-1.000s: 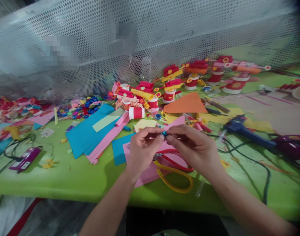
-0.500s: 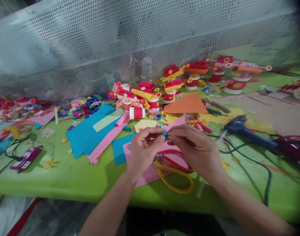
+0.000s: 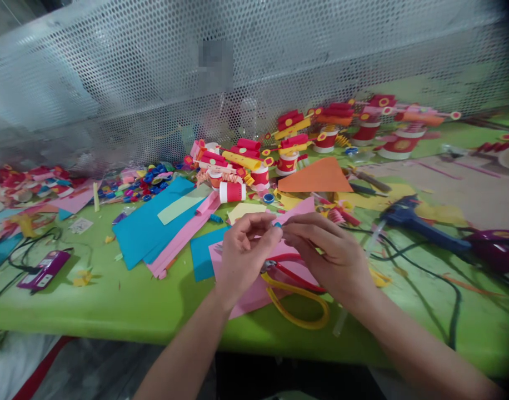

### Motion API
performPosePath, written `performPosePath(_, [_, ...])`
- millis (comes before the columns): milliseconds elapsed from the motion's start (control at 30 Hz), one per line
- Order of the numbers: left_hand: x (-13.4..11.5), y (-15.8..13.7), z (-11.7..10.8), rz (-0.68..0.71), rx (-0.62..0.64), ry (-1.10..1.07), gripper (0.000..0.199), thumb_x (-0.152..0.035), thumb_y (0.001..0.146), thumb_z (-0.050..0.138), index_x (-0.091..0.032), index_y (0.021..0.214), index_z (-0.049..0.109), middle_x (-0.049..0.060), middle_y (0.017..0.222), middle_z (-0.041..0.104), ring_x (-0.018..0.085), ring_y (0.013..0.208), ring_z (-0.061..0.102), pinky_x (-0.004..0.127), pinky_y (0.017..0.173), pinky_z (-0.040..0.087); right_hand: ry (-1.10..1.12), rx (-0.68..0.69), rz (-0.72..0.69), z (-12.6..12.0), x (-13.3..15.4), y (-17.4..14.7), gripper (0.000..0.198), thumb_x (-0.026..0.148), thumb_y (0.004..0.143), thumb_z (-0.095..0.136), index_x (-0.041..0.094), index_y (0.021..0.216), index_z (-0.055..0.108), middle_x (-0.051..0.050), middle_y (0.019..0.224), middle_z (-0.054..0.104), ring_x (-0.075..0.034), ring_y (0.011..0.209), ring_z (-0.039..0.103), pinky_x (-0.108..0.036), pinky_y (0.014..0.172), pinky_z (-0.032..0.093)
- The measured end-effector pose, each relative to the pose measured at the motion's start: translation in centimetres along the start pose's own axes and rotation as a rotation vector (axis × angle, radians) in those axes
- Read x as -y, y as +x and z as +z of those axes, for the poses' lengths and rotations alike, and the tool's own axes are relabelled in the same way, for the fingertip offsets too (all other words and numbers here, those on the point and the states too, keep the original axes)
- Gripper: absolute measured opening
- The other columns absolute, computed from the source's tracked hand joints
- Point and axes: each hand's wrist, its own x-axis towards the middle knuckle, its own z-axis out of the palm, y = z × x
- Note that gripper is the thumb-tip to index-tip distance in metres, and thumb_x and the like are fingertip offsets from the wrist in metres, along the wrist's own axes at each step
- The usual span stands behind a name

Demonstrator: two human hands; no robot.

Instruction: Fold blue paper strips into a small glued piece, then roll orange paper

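A small blue paper piece (image 3: 278,225) shows between the fingertips of both hands; most of it is covered. My left hand (image 3: 251,253) pinches it with thumb and index finger. On its other side, my right hand (image 3: 332,250) has its fingertips closed together at the piece. Below the hands, scissors (image 3: 298,322) with one red and one yellow handle lie on a pink paper sheet (image 3: 254,297). A blue paper sheet (image 3: 200,258) sits left of my left hand, and a small rolled blue paper (image 3: 216,218) lies just beyond it.
Red-and-white paper cups (image 3: 233,192) carrying paper rolls stand along the perforated metal screen (image 3: 163,83). A blue glue gun (image 3: 429,225) with black cables lies at right. Blue paper (image 3: 150,228), orange paper (image 3: 317,176) and a purple power box (image 3: 44,270) lie about the green table (image 3: 133,311).
My right hand has shifted slightly, its fingertips drawn a little differently around the blue paper piece, which shows less now. The left hand stays nearly in place.
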Motion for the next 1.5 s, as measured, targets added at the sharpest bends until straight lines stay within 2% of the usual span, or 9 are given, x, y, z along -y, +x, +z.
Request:
performPosePath(133, [0.4,0.2,0.0,0.001,-0.019,-0.027,0.025,-0.034,0.085,0.077,-0.019,0.105,0.072,0.004,0.089,0.071,0.014,0.08,0.068,0.027,0.076,0.059,0.018,-0.011,-0.029,0.1,0.2,-0.1,0.024,0.01,0.092,0.063,0.027,0.102,0.076,-0.008,0.1,0.071,-0.02,0.09,0.071,-0.034,0.078,0.059])
performPosePath(233, [0.5,0.2,0.0,0.026,-0.042,-0.007,0.023,-0.034,0.087,0.075,-0.02,0.106,0.073,0.005,0.093,0.073,0.015,0.082,0.069,0.027,0.077,0.06,0.087,-0.004,0.043,-0.1,0.8,-0.2,0.021,0.013,0.09,0.068,0.027,0.102,0.078,-0.008,0.103,0.071,-0.021,0.094,0.071,-0.033,0.078,0.06])
performPosePath(433, [0.2,0.2,0.1,0.066,-0.064,-0.022,0.02,-0.032,0.087,0.075,-0.02,0.102,0.073,0.004,0.095,0.075,0.015,0.084,0.072,0.03,0.081,0.063,0.494,-0.03,0.533,-0.6,1.0,0.3,0.014,0.035,0.093,0.07,0.028,0.103,0.076,-0.004,0.101,0.073,-0.019,0.088,0.072,-0.03,0.075,0.064])
performPosePath(533, [0.3,0.1,0.2,0.07,-0.076,0.006,0.022,-0.035,0.087,0.075,-0.02,0.103,0.073,0.006,0.098,0.076,0.016,0.087,0.073,0.031,0.082,0.063,0.605,0.087,0.683,-0.5,0.5,0.6,0.025,0.047,0.091,0.071,0.024,0.099,0.076,-0.005,0.088,0.073,-0.018,0.08,0.071,-0.029,0.07,0.064])
performPosePath(700, [0.4,-0.1,0.4,0.117,-0.067,0.054,0.019,-0.034,0.09,0.073,-0.02,0.103,0.072,0.005,0.096,0.077,0.016,0.085,0.075,0.027,0.079,0.062,0.599,0.053,0.685,0.1,0.6,0.5,0.029,0.044,0.076,0.085,0.022,0.092,0.076,-0.002,0.081,0.071,-0.016,0.073,0.066,-0.029,0.066,0.061])
performPosePath(933, [0.6,-0.3,0.4,0.093,0.031,0.079,0.023,-0.03,0.091,0.071,-0.021,0.112,0.076,0.007,0.106,0.075,0.017,0.094,0.074,0.026,0.084,0.061,0.373,0.0,0.58,0.0,0.8,0.2,0.015,0.031,0.081,0.078,0.019,0.089,0.075,-0.002,0.077,0.071,-0.014,0.068,0.06,-0.024,0.06,0.049])
performPosePath(1133, [0.3,0.1,-0.2,-0.021,0.06,0.02,0.018,-0.031,0.083,0.079,-0.019,0.096,0.078,0.004,0.09,0.076,0.015,0.083,0.071,0.026,0.077,0.058,0.336,0.033,0.506,0.0,1.1,0.2,0.009,0.029,0.084,0.073,0.02,0.084,0.073,-0.001,0.074,0.07,-0.014,0.066,0.06,-0.023,0.057,0.048])
performPosePath(1367, [-0.6,0.4,-0.3,-0.09,0.063,-0.016,0.012,-0.028,0.079,0.08,-0.017,0.077,0.076,0.001,0.073,0.072,0.013,0.071,0.067,0.023,0.07,0.055,0.468,0.107,0.575,-0.1,1.2,0.3,0.011,0.032,0.082,0.079,0.021,0.081,0.077,-0.001,0.073,0.071,-0.013,0.067,0.06,-0.022,0.058,0.047])
performPosePath(1500, [-0.5,0.5,-0.3,-0.169,0.058,-0.038,0.018,-0.033,0.079,0.08,-0.017,0.073,0.075,0.0,0.068,0.069,0.011,0.064,0.065,0.023,0.066,0.054,0.675,0.115,0.722,-0.1,0.9,0.2,0.012,0.029,0.072,0.087,0.022,0.079,0.08,-0.001,0.067,0.071,-0.011,0.06,0.06,-0.02,0.053,0.046])
